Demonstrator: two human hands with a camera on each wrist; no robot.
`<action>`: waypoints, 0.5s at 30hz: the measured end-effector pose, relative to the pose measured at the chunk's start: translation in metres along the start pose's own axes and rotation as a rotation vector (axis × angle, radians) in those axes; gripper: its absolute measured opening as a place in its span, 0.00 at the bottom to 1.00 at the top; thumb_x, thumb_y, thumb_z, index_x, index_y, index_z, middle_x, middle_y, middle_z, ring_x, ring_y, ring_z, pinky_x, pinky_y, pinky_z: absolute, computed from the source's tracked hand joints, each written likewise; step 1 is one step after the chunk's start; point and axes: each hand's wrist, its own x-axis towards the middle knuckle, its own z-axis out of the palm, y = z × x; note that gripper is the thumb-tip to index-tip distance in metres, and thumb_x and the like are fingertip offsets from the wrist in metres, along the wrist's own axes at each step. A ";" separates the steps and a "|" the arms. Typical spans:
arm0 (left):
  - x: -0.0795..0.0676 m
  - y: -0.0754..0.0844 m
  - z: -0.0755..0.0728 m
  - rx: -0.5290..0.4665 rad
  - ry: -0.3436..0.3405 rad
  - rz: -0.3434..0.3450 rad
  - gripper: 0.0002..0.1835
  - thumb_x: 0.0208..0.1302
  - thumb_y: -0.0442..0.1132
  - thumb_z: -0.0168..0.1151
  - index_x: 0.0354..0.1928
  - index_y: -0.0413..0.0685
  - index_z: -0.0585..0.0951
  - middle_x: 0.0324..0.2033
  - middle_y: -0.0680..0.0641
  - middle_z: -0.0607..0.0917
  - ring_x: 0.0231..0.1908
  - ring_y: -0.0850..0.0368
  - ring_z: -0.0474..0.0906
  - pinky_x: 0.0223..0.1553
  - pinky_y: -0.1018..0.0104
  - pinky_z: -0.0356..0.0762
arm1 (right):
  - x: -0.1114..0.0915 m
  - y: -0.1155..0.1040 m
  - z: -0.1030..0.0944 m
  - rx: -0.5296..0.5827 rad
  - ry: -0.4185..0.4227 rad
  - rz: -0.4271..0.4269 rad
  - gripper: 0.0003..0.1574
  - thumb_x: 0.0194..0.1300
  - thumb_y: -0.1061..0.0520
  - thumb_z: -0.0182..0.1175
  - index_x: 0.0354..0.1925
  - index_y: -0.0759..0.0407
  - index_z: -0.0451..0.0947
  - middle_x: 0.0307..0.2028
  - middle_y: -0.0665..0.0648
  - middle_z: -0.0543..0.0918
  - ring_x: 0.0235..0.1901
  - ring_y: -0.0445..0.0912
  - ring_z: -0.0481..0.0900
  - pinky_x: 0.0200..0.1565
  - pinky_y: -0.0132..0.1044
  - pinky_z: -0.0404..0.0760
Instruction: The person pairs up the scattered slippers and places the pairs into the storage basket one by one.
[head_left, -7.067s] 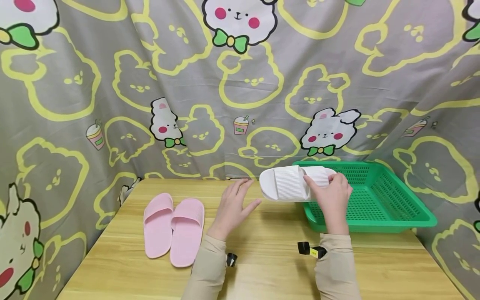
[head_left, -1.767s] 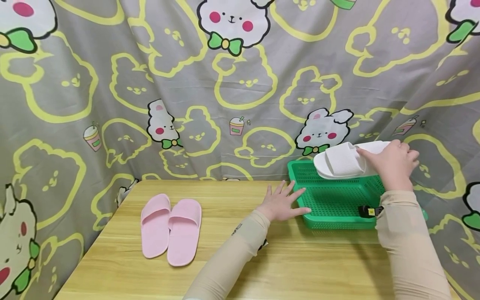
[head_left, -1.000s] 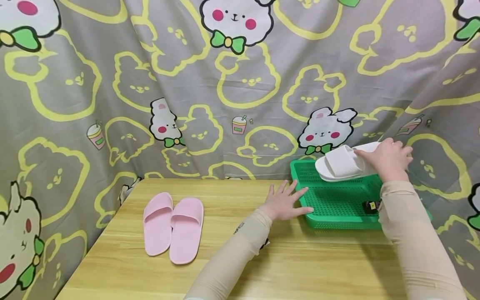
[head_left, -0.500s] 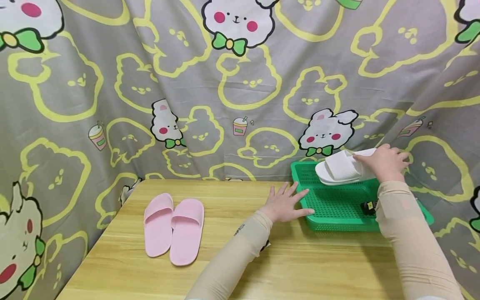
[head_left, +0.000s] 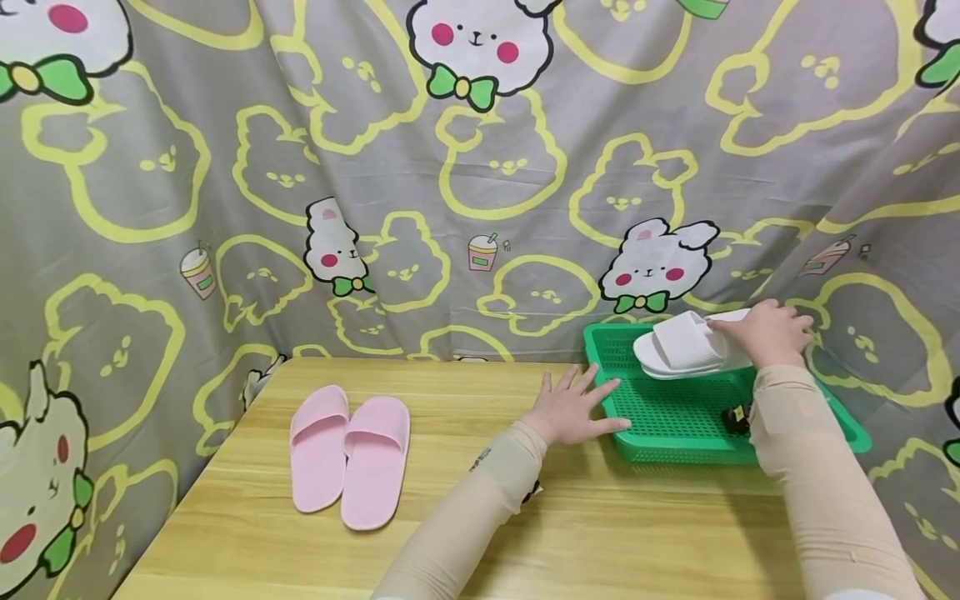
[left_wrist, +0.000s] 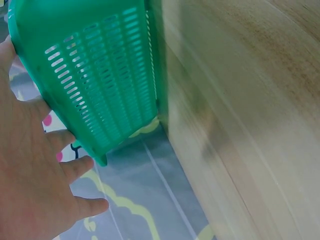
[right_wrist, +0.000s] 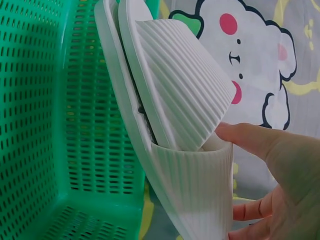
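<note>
My right hand (head_left: 772, 332) grips a pair of white slippers (head_left: 678, 346), thumb on the near side by the ribbed straps. In the right wrist view the white slippers (right_wrist: 175, 90) are tucked together sole against sole, one strap overlapping the other. They hang low over the back of a green plastic basket (head_left: 637, 442), toes pointing left. My left hand (head_left: 566, 408) spreads its fingers at the basket's left rim; in the left wrist view the fingertips of the left hand (left_wrist: 40, 165) lie right at the edge of the basket (left_wrist: 95, 75).
A pair of pink slippers (head_left: 375, 475) lies side by side on the left of the wooden table (head_left: 585, 533). Behind the table hangs a grey curtain (head_left: 420, 183) with cartoon animals, close to the basket's back edge.
The white slippers have moved right from the basket's left side and, over the last second, sunk lower toward it. My left hand has gone from above the table to the basket's rim.
</note>
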 end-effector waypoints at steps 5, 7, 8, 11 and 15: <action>0.000 0.000 0.000 -0.003 0.006 -0.002 0.39 0.62 0.79 0.34 0.74 0.83 0.45 0.78 0.55 0.44 0.78 0.47 0.41 0.72 0.34 0.41 | 0.001 -0.002 0.001 0.014 -0.021 0.007 0.72 0.59 0.29 0.57 0.65 0.90 0.43 0.60 0.94 0.49 0.60 0.85 0.49 0.57 0.76 0.57; 0.000 0.001 -0.001 -0.007 0.005 -0.003 0.39 0.62 0.79 0.34 0.74 0.83 0.45 0.78 0.55 0.45 0.78 0.47 0.41 0.72 0.34 0.41 | 0.001 -0.003 0.002 0.019 -0.026 0.009 0.71 0.60 0.29 0.57 0.65 0.90 0.43 0.60 0.94 0.49 0.60 0.84 0.49 0.57 0.75 0.58; 0.000 0.001 -0.001 -0.009 0.006 -0.002 0.39 0.62 0.78 0.34 0.74 0.83 0.45 0.78 0.55 0.44 0.78 0.46 0.41 0.72 0.34 0.41 | 0.001 -0.004 0.003 0.019 -0.028 0.011 0.71 0.59 0.30 0.57 0.65 0.90 0.43 0.60 0.94 0.49 0.60 0.84 0.49 0.56 0.74 0.59; 0.000 0.001 -0.001 -0.013 0.004 -0.004 0.40 0.62 0.79 0.34 0.74 0.82 0.46 0.78 0.56 0.44 0.78 0.46 0.41 0.72 0.34 0.41 | 0.001 -0.006 0.006 0.022 -0.039 0.017 0.70 0.59 0.30 0.57 0.65 0.89 0.43 0.60 0.94 0.49 0.60 0.84 0.49 0.56 0.74 0.60; -0.001 0.001 -0.001 -0.021 0.002 -0.006 0.39 0.62 0.78 0.35 0.74 0.82 0.46 0.78 0.56 0.43 0.78 0.47 0.41 0.73 0.34 0.41 | 0.001 -0.008 0.010 0.034 -0.044 0.013 0.69 0.59 0.31 0.58 0.64 0.89 0.45 0.60 0.94 0.50 0.59 0.85 0.50 0.55 0.74 0.60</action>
